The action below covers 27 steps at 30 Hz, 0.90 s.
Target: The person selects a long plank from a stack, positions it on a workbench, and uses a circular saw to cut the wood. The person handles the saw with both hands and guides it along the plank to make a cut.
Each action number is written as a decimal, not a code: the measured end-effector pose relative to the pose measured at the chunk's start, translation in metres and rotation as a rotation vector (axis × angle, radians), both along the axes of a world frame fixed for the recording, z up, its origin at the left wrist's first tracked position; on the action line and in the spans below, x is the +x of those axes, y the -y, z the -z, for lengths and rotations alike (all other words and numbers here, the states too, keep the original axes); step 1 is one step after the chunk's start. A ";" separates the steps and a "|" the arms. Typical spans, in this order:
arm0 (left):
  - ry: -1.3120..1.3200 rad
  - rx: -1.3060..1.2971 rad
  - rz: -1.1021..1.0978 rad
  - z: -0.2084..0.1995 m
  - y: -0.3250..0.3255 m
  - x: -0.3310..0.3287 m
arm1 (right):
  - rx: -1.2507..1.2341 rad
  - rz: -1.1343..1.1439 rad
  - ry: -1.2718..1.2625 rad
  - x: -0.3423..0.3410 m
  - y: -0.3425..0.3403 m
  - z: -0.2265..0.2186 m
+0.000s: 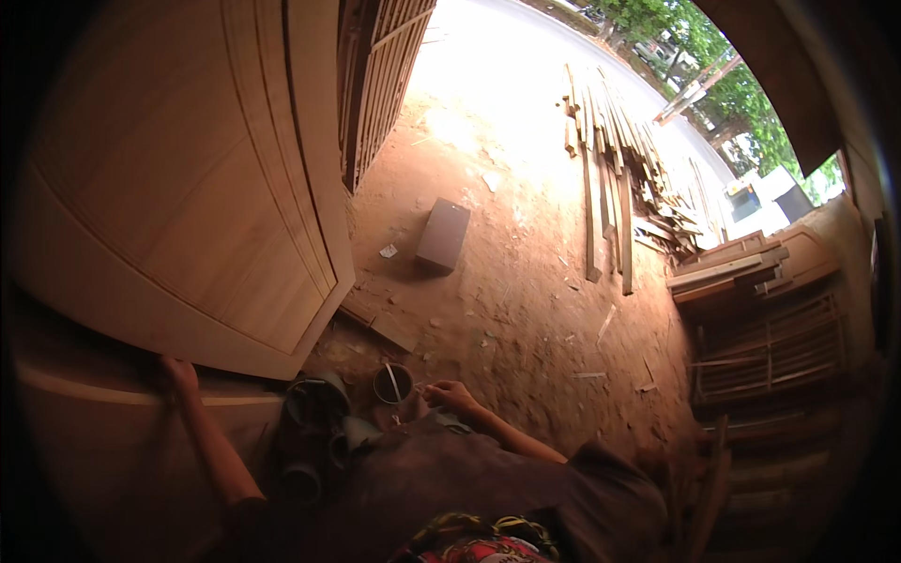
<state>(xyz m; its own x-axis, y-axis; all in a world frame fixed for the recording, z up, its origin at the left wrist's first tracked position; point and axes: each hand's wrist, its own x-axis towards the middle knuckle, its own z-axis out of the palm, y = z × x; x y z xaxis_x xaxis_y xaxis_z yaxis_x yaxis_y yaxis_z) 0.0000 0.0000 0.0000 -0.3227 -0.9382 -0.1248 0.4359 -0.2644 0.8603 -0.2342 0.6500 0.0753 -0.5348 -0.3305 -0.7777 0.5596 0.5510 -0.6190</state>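
Our left grip (pixel 180 377), closure hidden, touches a grooved wooden panel (pixel 169 178); our right grip (pixel 450 397) curls, contents unclear, beside a round pot (pixel 384 387).

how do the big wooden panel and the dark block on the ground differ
The wooden panel looks far larger than the dark block. The panel is tan and grooved; the block, brownish and plain. The left hand is at the panel's edge; neither hand touches the block. Both have flat faces.
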 end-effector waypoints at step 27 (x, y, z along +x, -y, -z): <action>1.024 0.400 1.169 0.126 -0.519 -0.195 | 0.093 0.788 -0.174 0.070 -0.368 0.139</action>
<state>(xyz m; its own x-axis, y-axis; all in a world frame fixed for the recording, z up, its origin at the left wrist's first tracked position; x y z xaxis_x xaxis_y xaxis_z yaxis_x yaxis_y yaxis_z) -0.1946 0.5192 -0.1260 -0.4357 -0.1039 -0.8941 -0.8458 -0.2926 0.4461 -0.1641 1.0176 -0.0639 -0.6993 0.2559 -0.6674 0.7045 0.0891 -0.7041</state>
